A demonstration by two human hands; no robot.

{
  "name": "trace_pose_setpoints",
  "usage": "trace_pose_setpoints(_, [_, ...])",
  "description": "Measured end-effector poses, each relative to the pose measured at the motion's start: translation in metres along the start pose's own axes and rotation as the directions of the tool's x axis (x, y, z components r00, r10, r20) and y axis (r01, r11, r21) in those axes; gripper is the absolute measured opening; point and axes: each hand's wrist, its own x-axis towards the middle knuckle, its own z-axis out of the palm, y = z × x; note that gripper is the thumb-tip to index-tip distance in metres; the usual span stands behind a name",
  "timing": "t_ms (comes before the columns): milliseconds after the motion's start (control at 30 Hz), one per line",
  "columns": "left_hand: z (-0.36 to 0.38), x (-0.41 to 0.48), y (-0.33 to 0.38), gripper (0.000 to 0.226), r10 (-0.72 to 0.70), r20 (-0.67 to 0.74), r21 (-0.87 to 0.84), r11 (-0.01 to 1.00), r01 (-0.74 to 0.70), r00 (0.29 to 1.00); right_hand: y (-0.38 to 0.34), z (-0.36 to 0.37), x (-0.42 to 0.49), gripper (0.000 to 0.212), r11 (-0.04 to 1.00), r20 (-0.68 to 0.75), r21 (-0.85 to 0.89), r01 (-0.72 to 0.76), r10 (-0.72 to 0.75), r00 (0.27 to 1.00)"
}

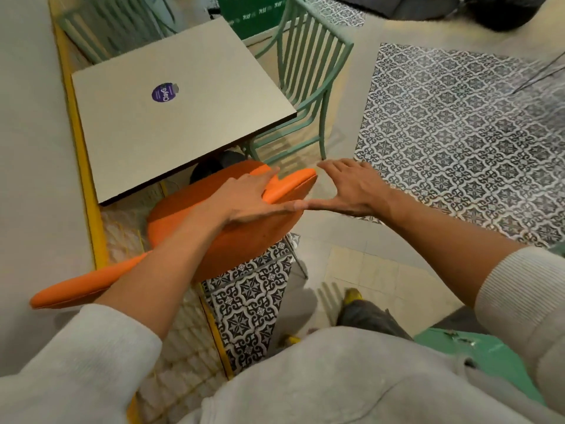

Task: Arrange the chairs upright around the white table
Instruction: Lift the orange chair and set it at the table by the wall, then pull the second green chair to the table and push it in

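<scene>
An orange padded chair (232, 240) stands upright at the near side of the white table (171, 117), its seat partly tucked under the table edge. My left hand (253, 200) lies flat on the chair's curved orange backrest, fingers spread. My right hand (345, 188) hovers just right of the backrest's end, fingers apart and holding nothing; its thumb tip meets my left thumb. A green slatted metal chair (308, 75) stands upright at the table's right side. Another green chair (101, 29) stands at the far left corner, blurred.
A white wall with a yellow strip (79, 142) runs along the left. Patterned black-and-white tiles (452, 142) cover the floor to the right. A green box (253, 16) sits beyond the table. A green surface (477, 356) is near my right elbow.
</scene>
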Motion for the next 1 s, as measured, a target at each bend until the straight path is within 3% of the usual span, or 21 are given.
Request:
trace_pose_setpoints(100, [-0.002,0.043,0.045,0.119,0.178,-0.087,0.100,0.981,-0.169,0.980,0.048,0.010,-0.015,0.142,0.992,0.102,-0.005,-0.129,0.129,0.986])
trace_pose_setpoints(267, [0.012,0.129,0.120,0.130,0.336,-0.010,0.287,0.903,-0.319,0.942,0.151,0.030,-0.033,0.151,0.956,0.210,0.009,-0.294,0.286,0.935])
trace_pose_setpoints(433, [0.054,0.211,0.177,0.142,0.192,0.225,0.294,0.921,-0.254,0.955,0.260,0.047,-0.048,0.148,0.893,0.290,0.045,-0.448,0.418,0.861])
trace_pose_setpoints(567, [0.087,0.270,0.207,0.148,0.096,0.377,0.311,0.924,-0.223,0.921,0.337,0.052,-0.061,0.144,0.844,0.357,0.071,-0.531,0.476,0.804])
trace_pose_setpoints(1000, [0.079,0.442,0.297,0.144,0.120,0.264,0.241,0.953,-0.186,0.957,0.485,0.042,-0.013,0.133,0.851,0.485,0.032,-0.523,0.445,0.753])
